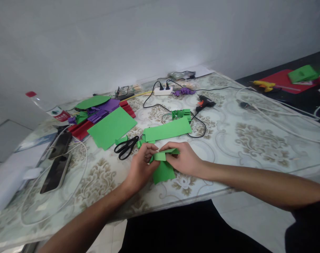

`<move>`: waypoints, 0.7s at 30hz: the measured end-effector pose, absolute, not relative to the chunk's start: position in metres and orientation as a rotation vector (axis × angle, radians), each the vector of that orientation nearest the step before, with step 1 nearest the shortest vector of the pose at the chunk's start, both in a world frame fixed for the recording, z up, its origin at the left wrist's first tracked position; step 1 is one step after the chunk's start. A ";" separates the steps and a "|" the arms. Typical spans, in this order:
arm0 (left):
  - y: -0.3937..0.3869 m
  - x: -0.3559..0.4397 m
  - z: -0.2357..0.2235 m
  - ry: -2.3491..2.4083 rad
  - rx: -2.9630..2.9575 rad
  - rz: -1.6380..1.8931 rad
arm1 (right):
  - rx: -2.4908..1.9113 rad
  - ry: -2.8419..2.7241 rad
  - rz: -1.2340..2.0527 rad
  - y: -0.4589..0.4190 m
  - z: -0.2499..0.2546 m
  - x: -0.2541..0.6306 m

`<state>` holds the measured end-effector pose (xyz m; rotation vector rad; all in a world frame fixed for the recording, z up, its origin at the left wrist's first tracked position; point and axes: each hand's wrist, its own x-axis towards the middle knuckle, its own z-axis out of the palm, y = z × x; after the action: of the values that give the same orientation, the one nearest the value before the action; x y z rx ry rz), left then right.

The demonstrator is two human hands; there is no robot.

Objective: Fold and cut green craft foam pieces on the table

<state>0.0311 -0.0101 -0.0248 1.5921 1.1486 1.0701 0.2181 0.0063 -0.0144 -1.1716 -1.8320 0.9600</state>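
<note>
The green paper piece (161, 155) is held between the person's two hands at the near edge of the bench (228, 151), roughly midway between left and right. It is matt and bright green, folded into a narrow band, with a paler flat face toward the near side and an edge running out to the right. A squarish green flap (163, 174) hangs below it on the near side, its lower edge slightly uneven; whether the two are one sheet cannot be told. The left hand (144, 165) pinches the band's left end between thumb and curled fingers, and the right hand (184, 159) pinches it farther right, thumb on the near side.

Just beyond the hands lies a long, smooth green strip (167, 130) with straight sides, and beyond that a fringed, curled green cutting (181, 114). To the left are scissors (126, 147) with black looped handles, then a broad, flat green sheet (112, 128) overlapping ridged red paper (82, 130) and creased purple paper (103, 112). A black glue gun (205, 102) lies on the far right part of the bench, whose glossy pale cover carries brown scrolling flowers.
</note>
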 end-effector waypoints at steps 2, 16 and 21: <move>-0.009 0.031 -0.023 1.143 1.569 1.082 | -1.107 -1.806 0.974 0.008 -0.015 0.217; -0.007 0.031 -0.018 1.106 1.528 1.112 | -1.040 -1.628 1.302 0.011 -0.019 0.217; -0.007 0.032 -0.016 1.098 1.529 1.105 | -1.019 -1.621 1.300 0.012 -0.022 0.217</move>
<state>0.0318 -0.0073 -0.0157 1.5289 1.0983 1.1053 0.2168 0.0116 -0.0220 -1.0191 -1.6208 1.2995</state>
